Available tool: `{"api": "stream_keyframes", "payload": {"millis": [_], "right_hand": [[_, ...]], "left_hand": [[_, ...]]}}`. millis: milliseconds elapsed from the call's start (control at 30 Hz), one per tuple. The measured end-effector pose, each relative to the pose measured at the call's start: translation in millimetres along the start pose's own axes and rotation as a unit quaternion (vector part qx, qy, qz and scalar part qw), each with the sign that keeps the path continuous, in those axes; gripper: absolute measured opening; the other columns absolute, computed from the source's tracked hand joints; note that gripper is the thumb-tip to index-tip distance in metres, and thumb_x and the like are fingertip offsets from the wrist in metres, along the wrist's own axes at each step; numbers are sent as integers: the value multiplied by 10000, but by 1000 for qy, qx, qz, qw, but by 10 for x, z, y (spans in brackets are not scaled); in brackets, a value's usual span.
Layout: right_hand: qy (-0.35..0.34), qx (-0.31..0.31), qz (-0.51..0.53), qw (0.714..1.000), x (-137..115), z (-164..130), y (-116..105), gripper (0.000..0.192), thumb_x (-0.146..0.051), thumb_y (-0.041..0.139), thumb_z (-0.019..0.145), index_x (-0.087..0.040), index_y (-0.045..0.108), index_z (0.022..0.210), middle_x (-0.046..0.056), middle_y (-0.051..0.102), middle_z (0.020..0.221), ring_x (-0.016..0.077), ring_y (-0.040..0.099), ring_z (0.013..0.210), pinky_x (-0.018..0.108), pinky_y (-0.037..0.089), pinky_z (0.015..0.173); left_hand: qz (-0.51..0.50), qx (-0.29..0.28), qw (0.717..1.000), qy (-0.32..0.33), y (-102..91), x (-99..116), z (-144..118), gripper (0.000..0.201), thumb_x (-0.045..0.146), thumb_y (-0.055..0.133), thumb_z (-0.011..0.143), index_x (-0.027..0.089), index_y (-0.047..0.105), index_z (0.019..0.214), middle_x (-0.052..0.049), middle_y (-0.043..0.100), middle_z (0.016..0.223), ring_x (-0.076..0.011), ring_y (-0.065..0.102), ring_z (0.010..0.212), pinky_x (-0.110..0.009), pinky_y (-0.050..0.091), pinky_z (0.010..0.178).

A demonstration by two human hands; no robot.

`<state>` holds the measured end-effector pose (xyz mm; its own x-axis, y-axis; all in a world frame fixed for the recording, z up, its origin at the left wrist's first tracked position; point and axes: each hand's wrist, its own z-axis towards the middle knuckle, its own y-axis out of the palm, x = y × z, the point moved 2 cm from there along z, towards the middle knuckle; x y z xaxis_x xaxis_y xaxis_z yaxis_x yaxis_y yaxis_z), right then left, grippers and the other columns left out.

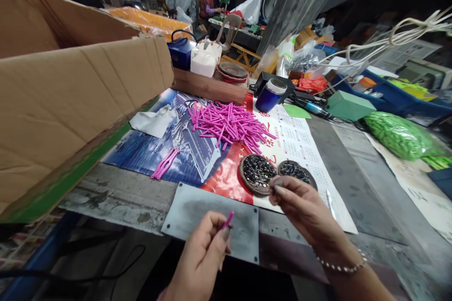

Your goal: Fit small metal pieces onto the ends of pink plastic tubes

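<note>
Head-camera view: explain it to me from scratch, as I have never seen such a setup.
There is no machine doing the handling: these are a person's two bare hands, seen from a camera worn on that person's head, looking forward and down. The left hand pinches a slim magenta stick above a flat grey rectangular plate. The right hand has its fingertips together by a round dish of small dark metal parts; whether they hold anything is too hard to tell. On the table, a large heap of similar magenta sticks lies on a colourful printed calendar sheet. A big brown cardboard box stands at the picture's left.
</note>
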<state>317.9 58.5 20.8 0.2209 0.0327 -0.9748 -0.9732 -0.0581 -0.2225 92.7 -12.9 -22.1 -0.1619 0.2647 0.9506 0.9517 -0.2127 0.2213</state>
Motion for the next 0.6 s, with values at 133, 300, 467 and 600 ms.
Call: {"api": "stream_keyframes", "payload": {"millis": [133,300,467,600], "right_hand": [[166,10,349,922,67,-323,362,292,-362,952,644,-197,771,803,9,672,881,104,616,717,221,558,678],[170,20,430,886,140,-546,640,247,-307,951,659,-198,792,813,1,675,915,102,646,801,180,553,741],[122,46,399,907,175,-677,704,201,-324,929,699,-240,800,830,-12,680,933,93,642,836,148,532,762],[38,47,330,942,182,-766,693,124,-339,873,776,-256,790,816,-14,670,888,108,633,850,159,529,772]], "left_hand": [[-145,3,986,-76,147,87,86,328,480,724,897,168,630,935,64,450,693,-64,315,560,-149,263,469],[-205,-27,973,-105,324,105,63,325,449,773,852,147,666,905,82,413,608,-52,256,509,-167,173,432],[-214,-23,971,-105,385,105,-13,330,440,785,836,150,631,869,96,400,577,-46,239,482,-172,171,427],[-195,-13,976,-96,407,108,-66,328,432,787,829,164,597,830,100,384,587,-55,232,494,-175,165,429]]}}
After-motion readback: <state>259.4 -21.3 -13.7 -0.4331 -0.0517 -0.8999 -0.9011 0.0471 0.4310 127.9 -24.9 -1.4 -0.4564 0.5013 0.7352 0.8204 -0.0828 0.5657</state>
